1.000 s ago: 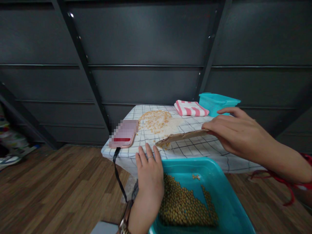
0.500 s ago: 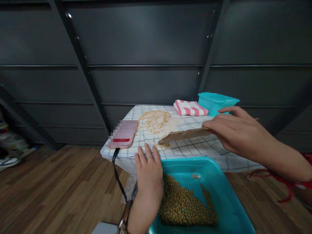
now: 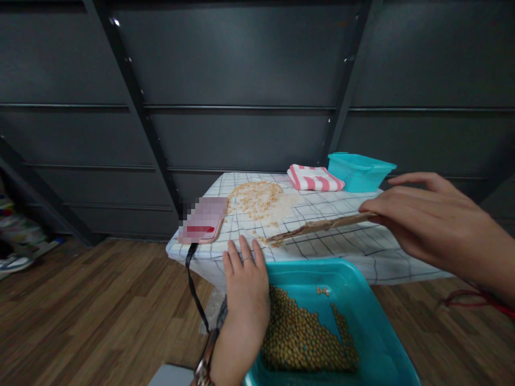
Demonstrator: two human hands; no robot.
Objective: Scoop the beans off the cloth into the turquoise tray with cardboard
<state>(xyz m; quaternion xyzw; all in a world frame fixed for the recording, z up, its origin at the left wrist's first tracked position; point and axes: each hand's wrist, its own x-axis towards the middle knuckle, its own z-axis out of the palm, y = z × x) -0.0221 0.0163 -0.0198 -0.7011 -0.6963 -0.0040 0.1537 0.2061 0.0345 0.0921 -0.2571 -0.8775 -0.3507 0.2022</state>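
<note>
My right hand [image 3: 430, 225] pinches one end of a thin, bent strip of cardboard [image 3: 322, 226]. The strip slants down to the left, its far tip among a few yellow beans at the cloth's near edge. With fingers stretched out, my left hand [image 3: 246, 284] lies over the left rim of a teal tray [image 3: 386, 327], fingertips near the tablecloth; its thumb is hidden. Many wet-looking brownish-yellow beans [image 3: 301, 338] fill the tray's left part. Behind the cardboard, yellow beans and whitish grains, perhaps rice, form a spread-out heap [image 3: 257, 199] on the checked tablecloth [image 3: 225, 185].
A pink phone [image 3: 205, 220], its screen blurred out, lies at the table's left with a black strap hanging down. Towards the back right are a folded pink-striped towel [image 3: 316, 178] and a teal basket [image 3: 358, 171]. A dark panelled wall [image 3: 241, 64] rises behind.
My right hand has moved right and slightly towards me with the cardboard, which now lies flatter and shows less of its face. My left hand has stayed in place.
</note>
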